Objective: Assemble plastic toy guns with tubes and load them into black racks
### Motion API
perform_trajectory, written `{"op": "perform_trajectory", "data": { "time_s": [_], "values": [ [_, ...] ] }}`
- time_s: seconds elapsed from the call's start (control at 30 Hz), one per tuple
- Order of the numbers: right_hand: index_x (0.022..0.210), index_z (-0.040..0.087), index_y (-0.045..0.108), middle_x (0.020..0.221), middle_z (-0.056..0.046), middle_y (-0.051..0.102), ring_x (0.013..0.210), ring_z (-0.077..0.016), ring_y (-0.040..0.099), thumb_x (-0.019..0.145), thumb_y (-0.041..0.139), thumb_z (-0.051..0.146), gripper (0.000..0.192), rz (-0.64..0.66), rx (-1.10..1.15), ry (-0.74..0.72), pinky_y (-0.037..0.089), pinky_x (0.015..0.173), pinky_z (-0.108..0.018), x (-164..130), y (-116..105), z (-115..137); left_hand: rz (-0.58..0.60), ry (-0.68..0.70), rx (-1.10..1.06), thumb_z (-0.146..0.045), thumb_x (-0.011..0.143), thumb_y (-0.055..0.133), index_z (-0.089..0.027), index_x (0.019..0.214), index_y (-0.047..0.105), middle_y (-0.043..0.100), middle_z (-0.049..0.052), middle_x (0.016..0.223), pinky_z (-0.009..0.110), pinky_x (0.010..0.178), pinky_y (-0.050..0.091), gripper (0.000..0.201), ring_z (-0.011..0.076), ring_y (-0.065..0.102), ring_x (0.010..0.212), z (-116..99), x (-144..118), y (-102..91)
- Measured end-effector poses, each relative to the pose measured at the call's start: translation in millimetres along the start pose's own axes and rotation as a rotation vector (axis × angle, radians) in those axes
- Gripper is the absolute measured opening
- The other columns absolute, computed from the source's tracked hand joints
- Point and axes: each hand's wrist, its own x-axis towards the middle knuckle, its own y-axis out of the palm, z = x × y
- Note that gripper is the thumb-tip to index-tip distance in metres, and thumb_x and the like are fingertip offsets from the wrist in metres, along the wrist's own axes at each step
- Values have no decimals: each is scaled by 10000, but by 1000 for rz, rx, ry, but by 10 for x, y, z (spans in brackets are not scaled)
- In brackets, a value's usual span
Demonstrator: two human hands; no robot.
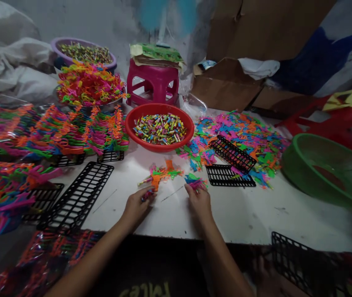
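Observation:
My left hand [136, 205] is closed around small shiny wrapped pieces [147, 195], partly hidden by its fingers. My right hand [199, 201] pinches small plastic toy pieces [195, 180] in blue, green and pink, whose exact shape is too small to make out. Between and just beyond both hands lies a little cluster of orange and green plastic toys [167, 172], with a clear-wrapped piece at its left end. Behind it stands a red bowl [128, 130] full of small wrapped candies [160, 128].
Loose plastic toys [244, 128] spread at the right, with black plastic racks [231, 176] among them. A green basin [312, 181] stands farther right. On the left are a black rack [76, 196] and rows of filled racks [70, 128]. A pink stool [155, 80] stands behind.

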Motion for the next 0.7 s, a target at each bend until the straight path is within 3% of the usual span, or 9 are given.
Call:
{"op": "perform_trajectory", "data": {
  "time_s": [0.07, 0.13, 0.2, 0.27, 0.43, 0.57, 0.7],
  "values": [
    [571, 164, 486, 544, -10, 472, 546, -137, 439, 804, 422, 528, 437, 139, 262, 72, 346, 536, -258, -61, -37, 141, 30, -85, -168, -379, 731, 574, -220, 1048, 576, 666, 54, 972, 327, 820, 453, 355, 194, 624, 864, -83, -37, -26],
    [566, 174, 424, 495, 27, 398, 471, -99, 375, 796, 428, 550, 441, 240, 485, 130, 296, 462, -222, -156, -18, 308, 134, -153, -357, -387, 718, 591, -200, 1049, 528, 670, 49, 917, 313, 724, 479, 386, 163, 637, 688, -188, -138, -39],
    [596, 177, 409, 487, 41, 380, 447, -83, 355, 799, 445, 535, 414, 286, 647, 162, 286, 442, -210, -263, 45, 468, 201, -192, -445, -381, 689, 621, -169, 950, 552, 666, 49, 878, 290, 661, 479, 343, 142, 616, 606, -285, -248, -42],
    [635, 175, 419, 486, 44, 393, 436, -80, 364, 815, 440, 516, 386, 317, 746, 194, 300, 440, -208, -358, 121, 592, 185, -213, -436, -373, 658, 649, -143, 852, 593, 658, 37, 794, 266, 634, 468, 306, 135, 595, 600, -351, -321, -57],
    [639, 161, 446, 514, 38, 396, 461, -76, 360, 808, 454, 510, 388, 314, 704, 148, 305, 453, -206, -472, 203, 716, 155, -223, -359, -358, 646, 658, -123, 917, 640, 568, -25, 545, 237, 572, 446, 359, 118, 546, 532, -384, -352, -128],
    [625, 162, 438, 485, 49, 361, 450, -76, 336, 813, 434, 503, 389, 320, 664, 113, 287, 442, -205, -497, 164, 743, 108, -207, -349, -352, 630, 674, -136, 1006, 627, 587, -23, 590, 234, 525, 454, 437, 105, 539, 491, -358, -374, -112],
    [644, 163, 446, 499, 48, 364, 458, -77, 334, 837, 418, 455, 352, 293, 597, 76, 292, 449, -203, -535, 176, 743, 7, -104, -189, -350, 653, 669, -168, 959, 663, 656, 9, 677, 241, 555, 485, 356, 121, 573, 544, -284, -408, -75]
  ]
}}
